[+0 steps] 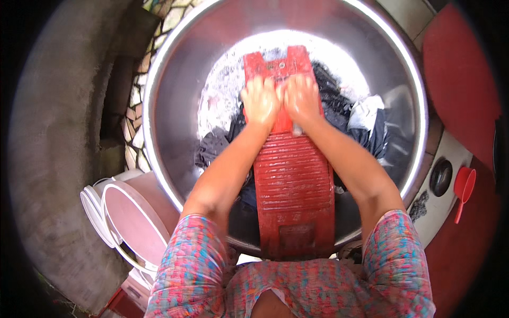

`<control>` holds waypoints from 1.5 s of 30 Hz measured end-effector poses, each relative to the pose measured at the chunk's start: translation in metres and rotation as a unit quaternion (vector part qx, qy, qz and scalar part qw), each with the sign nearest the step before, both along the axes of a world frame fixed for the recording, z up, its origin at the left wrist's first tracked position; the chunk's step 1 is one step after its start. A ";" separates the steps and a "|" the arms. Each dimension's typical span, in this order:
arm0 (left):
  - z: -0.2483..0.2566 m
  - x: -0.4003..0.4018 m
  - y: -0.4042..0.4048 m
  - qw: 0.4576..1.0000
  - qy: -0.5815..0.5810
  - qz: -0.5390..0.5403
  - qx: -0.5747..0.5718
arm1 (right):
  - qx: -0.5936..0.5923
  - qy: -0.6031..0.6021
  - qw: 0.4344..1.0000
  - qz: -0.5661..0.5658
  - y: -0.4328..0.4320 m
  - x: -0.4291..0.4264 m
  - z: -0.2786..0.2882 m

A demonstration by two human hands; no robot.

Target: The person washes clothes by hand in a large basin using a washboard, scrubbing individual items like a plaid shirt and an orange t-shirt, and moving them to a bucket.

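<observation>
My left hand (260, 101) and my right hand (301, 99) lie side by side, wet, knuckles up, on the upper part of a red ridged washboard (294, 175). Their fingers curl under, so whatever they may hold is hidden. Between and just below them shows a brighter red patch (281, 126); whether it is cloth or the board is unclear. The board leans inside a large metal basin (175, 79), its lower end at the rim near my body. Dark wet clothes (214, 147) lie on both sides of it in foamy water (222, 91).
White-rimmed buckets (135, 222) stand at the left, beside a concrete ledge (59, 139) and stone paving (135, 119). A white and dark cloth (368, 119) rests against the basin's right wall. Further right are a black oval object (440, 177) and a red dipper (464, 185).
</observation>
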State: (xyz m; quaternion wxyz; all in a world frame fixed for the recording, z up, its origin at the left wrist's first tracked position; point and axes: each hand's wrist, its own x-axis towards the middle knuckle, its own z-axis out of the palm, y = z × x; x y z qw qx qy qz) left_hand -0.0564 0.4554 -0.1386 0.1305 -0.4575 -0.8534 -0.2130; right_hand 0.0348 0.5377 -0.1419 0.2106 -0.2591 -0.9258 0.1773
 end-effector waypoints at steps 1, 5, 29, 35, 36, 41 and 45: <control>0.002 0.016 -0.018 1.000 0.015 0.003 0.001 | -0.006 -0.013 1.000 0.011 -0.013 0.019 -0.006; 0.028 0.064 -0.073 0.951 -0.103 -0.236 -0.170 | 0.026 -0.070 0.983 0.168 -0.050 0.118 0.000; -0.014 -0.155 -0.077 0.864 -0.450 0.222 0.044 | -0.398 -0.005 0.911 -0.105 0.001 0.121 -0.012; -0.086 -0.087 -0.150 0.852 -0.458 0.243 -0.075 | -0.639 0.028 0.749 -0.171 -0.020 0.095 0.030; -0.072 -0.088 -0.141 0.837 -0.468 0.238 -0.156 | -0.616 0.020 0.770 -0.166 -0.014 0.108 0.029; 0.001 -0.118 -0.153 0.894 -0.192 0.183 -0.360 | -0.638 0.054 0.742 -0.198 0.002 0.142 0.034; 0.063 -0.110 -0.120 0.944 -0.303 0.103 -0.079 | -0.613 0.044 0.761 -0.206 0.006 0.143 0.035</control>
